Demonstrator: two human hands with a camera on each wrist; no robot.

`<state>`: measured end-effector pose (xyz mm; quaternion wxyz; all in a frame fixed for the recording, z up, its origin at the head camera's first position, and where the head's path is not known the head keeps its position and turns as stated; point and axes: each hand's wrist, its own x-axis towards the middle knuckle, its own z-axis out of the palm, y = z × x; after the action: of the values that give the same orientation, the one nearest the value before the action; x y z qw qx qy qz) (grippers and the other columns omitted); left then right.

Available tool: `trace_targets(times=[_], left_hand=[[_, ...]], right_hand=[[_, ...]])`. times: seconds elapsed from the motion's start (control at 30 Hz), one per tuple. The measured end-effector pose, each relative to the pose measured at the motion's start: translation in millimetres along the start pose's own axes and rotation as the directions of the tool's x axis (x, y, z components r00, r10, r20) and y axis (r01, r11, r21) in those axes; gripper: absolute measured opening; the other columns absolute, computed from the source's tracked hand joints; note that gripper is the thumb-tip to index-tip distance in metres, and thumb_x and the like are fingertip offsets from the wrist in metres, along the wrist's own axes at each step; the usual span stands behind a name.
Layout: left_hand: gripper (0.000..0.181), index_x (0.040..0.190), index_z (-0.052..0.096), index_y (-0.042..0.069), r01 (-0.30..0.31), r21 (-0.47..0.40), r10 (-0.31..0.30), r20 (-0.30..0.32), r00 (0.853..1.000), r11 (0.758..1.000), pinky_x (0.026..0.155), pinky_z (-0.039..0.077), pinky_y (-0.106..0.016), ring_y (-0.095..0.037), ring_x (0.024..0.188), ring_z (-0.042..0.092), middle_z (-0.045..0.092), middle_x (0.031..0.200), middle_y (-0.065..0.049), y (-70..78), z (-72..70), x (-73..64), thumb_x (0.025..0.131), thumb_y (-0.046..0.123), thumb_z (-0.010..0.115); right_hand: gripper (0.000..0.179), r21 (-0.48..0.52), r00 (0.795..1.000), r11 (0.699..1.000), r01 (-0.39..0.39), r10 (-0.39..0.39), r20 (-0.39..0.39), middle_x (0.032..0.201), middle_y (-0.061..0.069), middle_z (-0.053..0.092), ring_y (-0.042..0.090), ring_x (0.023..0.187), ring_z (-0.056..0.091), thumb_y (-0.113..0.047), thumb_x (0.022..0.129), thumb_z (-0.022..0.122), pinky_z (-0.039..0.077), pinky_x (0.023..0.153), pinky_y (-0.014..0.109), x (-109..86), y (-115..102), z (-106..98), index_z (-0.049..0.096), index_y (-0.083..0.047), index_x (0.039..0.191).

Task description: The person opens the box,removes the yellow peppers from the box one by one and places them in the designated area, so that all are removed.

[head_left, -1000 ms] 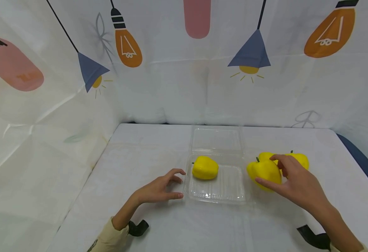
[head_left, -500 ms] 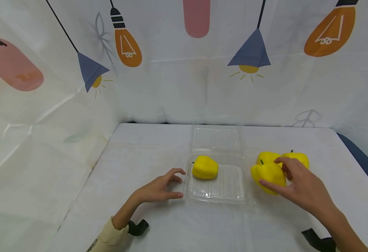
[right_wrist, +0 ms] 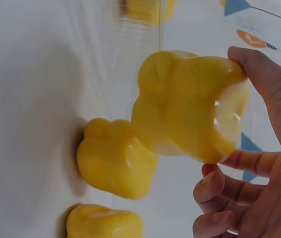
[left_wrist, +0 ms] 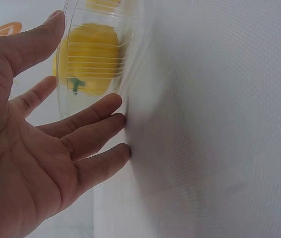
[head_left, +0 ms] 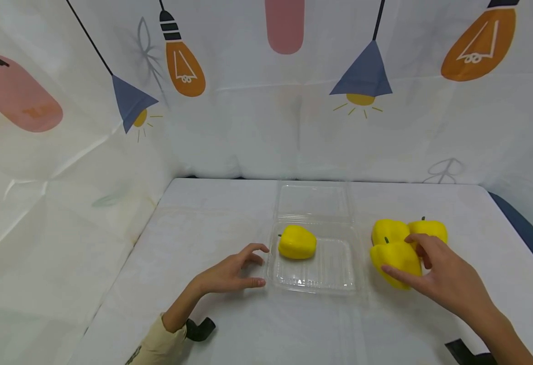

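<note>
My right hand [head_left: 449,279] pinches a yellow bell pepper [head_left: 396,261] between thumb and fingers. In the right wrist view this pepper [right_wrist: 185,104] hangs above the table, its lobed underside showing. Behind it in the head view sit two more yellow peppers, one at left [head_left: 387,230] and one at right [head_left: 435,228]. A clear plastic clamshell box [head_left: 334,281] lies opened flat, and a yellow pepper [head_left: 297,242] rests on its side at the left of its base. Fingers loosely spread, my left hand [head_left: 229,271] lies beside the box's left edge, fingertips right at its wall [left_wrist: 63,64].
The box's transparent lid [head_left: 314,200] extends toward the back of the white table [head_left: 216,218]. A white curtain [head_left: 248,126] printed with lamps and bulbs hangs behind and at the left. Black straps [head_left: 200,330] stick out near both wrists.
My right hand has moved a little right and toward me with the bell pepper, uncovering more of the two peppers behind. The left hand stays in place.
</note>
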<state>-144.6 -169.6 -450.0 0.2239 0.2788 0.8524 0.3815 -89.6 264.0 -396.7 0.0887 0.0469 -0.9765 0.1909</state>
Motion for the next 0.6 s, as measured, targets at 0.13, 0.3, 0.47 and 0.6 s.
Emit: trace_targets(times=[0.13, 0.3, 0.47, 0.6], left_hand=[[0.069, 0.138, 0.028, 0.034, 0.001, 0.003, -0.001, 0.0, 1.0, 1.0, 0.102, 0.036, -0.049, -0.019, 0.122, 0.048, 0.056, 0.128, -0.001, 0.2, -0.4, 0.2, 0.083, 0.047, 0.068], [0.068, 0.137, 0.028, 0.035, 0.003, 0.001, -0.003, 0.001, 1.0, 1.0, 0.102, 0.036, -0.05, -0.019, 0.123, 0.048, 0.056, 0.128, -0.001, 0.9, -1.0, -0.1, 0.083, 0.047, 0.068], [0.068, 0.136, 0.028, 0.037, 0.004, 0.0, -0.004, 0.0, 1.0, 1.0, 0.102, 0.036, -0.049, -0.018, 0.122, 0.048, 0.056, 0.127, 0.0, 2.0, -1.1, -0.1, 0.083, 0.047, 0.068], [0.068, 0.136, 0.028, 0.038, 0.005, 0.003, -0.005, -0.001, 1.0, 1.0, 0.102, 0.036, -0.047, -0.017, 0.122, 0.048, 0.056, 0.126, 0.001, 2.7, -1.0, 0.1, 0.082, 0.047, 0.069]], right_hand=[[0.077, -0.013, 0.999, 1.0, -0.018, 0.018, 0.036, 0.083, 0.006, 0.049, 0.021, 0.071, 0.044, -0.064, 0.067, 0.073, 0.036, 0.052, 0.029, -2.0, 1.4, 0.2, 0.051, -0.007, 0.114], [0.08, -0.03, 0.991, 0.998, -0.046, 0.05, 0.126, 0.08, 0.005, 0.046, 0.019, 0.068, 0.042, -0.068, 0.068, 0.069, 0.032, 0.051, 0.03, -4.5, 1.8, -0.1, 0.051, -0.006, 0.114], [0.085, -0.045, 0.979, 0.996, -0.073, 0.08, 0.187, 0.081, 0.005, 0.047, 0.019, 0.067, 0.043, -0.072, 0.068, 0.065, 0.033, 0.051, 0.03, -5.0, 3.9, 0.2, 0.049, -0.004, 0.116], [0.087, -0.052, 0.969, 0.994, -0.091, 0.101, 0.225, 0.08, 0.006, 0.047, 0.019, 0.065, 0.042, -0.074, 0.068, 0.064, 0.033, 0.051, 0.031, -4.7, 6.0, 1.4, 0.048, -0.003, 0.116]])
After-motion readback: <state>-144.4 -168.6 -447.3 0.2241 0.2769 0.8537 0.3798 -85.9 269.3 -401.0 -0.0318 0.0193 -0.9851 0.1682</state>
